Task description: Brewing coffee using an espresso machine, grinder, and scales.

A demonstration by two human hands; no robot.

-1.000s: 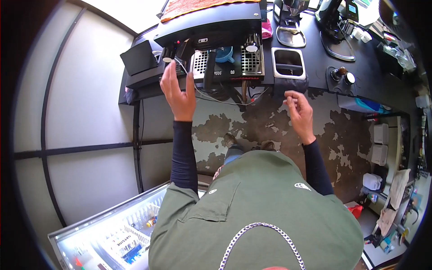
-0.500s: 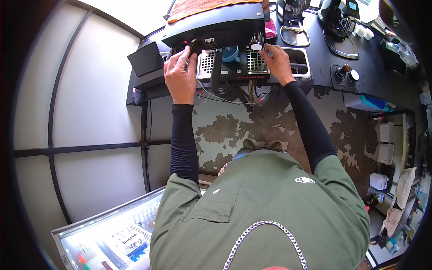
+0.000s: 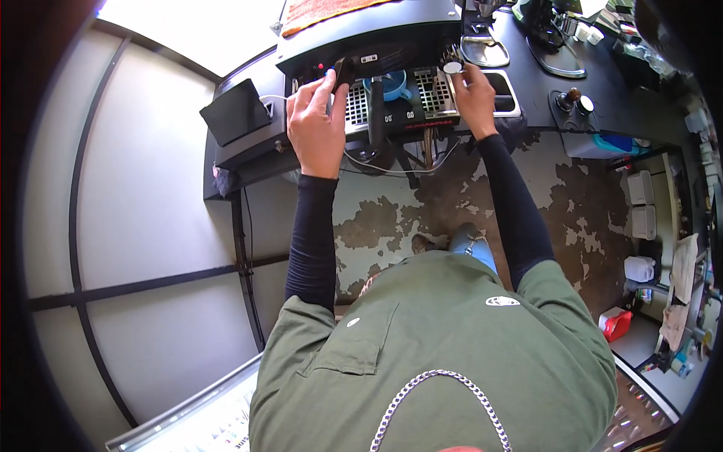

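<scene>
At the left of the black espresso machine's front [image 3: 369, 41], my left hand [image 3: 315, 132] has its thumb and forefinger closed about a black lever [image 3: 343, 71]. My right hand [image 3: 476, 99] pinches a round, pale-faced knob [image 3: 453, 68] at the machine's right end; part of the knob's side is behind my fingers. Between my hands, a portafilter with a black handle [image 3: 376, 117] points toward me. Beneath it a blue cup [image 3: 395, 92] rests on the drip tray [image 3: 435, 96], its handle to the right.
An orange cloth [image 3: 324, 15] lies on top of the machine. A dark tablet [image 3: 235, 111] leans at the left. To the right are a recessed metal bin [image 3: 506, 96], a tamper [image 3: 572, 95] and a grinder [image 3: 546, 30]. A white cable [image 3: 392, 170] droops below the machine.
The view has shifted, so the machine appears farther right and higher. Both hands keep to the same lever and knob. A blue trouser leg and a shoe now show below.
</scene>
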